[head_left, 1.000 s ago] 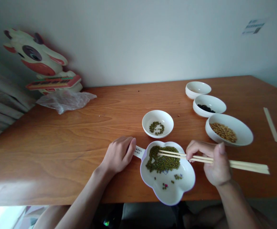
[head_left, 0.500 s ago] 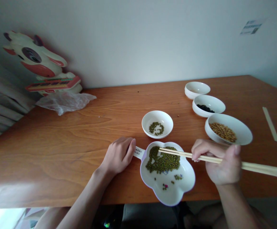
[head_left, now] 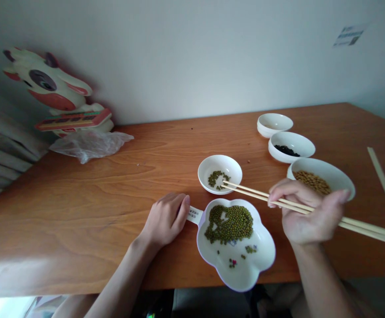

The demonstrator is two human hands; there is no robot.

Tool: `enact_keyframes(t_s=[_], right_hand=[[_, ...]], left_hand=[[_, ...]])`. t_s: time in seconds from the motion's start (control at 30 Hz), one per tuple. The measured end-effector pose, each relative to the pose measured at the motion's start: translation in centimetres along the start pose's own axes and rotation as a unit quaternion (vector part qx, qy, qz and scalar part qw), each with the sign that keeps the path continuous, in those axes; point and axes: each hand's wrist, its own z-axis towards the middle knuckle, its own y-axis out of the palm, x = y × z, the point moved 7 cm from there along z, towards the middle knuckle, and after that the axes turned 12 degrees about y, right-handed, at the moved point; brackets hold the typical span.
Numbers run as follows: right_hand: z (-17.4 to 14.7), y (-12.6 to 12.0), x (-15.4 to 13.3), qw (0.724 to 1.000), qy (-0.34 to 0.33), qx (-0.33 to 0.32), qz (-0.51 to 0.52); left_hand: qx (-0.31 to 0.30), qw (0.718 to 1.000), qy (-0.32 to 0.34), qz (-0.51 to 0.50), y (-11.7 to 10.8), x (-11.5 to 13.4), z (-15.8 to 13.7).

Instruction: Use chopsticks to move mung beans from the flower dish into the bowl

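Observation:
My left hand [head_left: 168,218] is closed around the handle of a white, flower-shaped dish [head_left: 245,276] with a lilac rim. A pile of mung beans [head_left: 234,223] fills the dish's far part, with several loose ones nearer me. My right hand [head_left: 307,212] grips a pair of wooden chopsticks [head_left: 255,193]. Their tips are slightly apart inside a small white bowl [head_left: 203,179] just beyond the dish, at the near side of some mung beans [head_left: 215,177] there. Whether a bean sits between the tips is too small to tell.
At the right stand a bowl [head_left: 349,187] of tan beans, a bowl [head_left: 307,152] of black beans and another white bowl [head_left: 275,120]. A wrapper strip [head_left: 380,171] lies farther right. A cow toy [head_left: 63,99] with a keyboard and a clear plastic bag [head_left: 91,143] occupy the back left.
My right hand has lifted and shifted the chopstick tips from the bean pile in the dish away from me to the small white bowl. My left hand stays on the handle.

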Motion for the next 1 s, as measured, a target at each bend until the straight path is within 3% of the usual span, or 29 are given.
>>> enact_keyframes(t_s=[0.1,0.27,0.5,1.0], right_hand=[[-0.8,-1.6,-0.4,0.999,-0.02,-0.033,-0.009],[-1.8,-2.7,0.1,0.994,0.012,-0.102,-0.024],[-2.5,-1.1,0.9,0.986,0.054,-0.151,-0.042],[-3.2,0.3,1.4,0.977,0.058,-0.192,-0.07]], left_hand=[[0.002,1.0,0.0,-0.002,0.0,0.0,0.0],[0.0,1.0,0.006,0.001,0.1,-0.1,0.1],[0.0,1.0,0.002,0.0,0.1,0.0,0.0],[-0.002,1.0,0.005,0.005,0.1,-0.2,-0.1]])
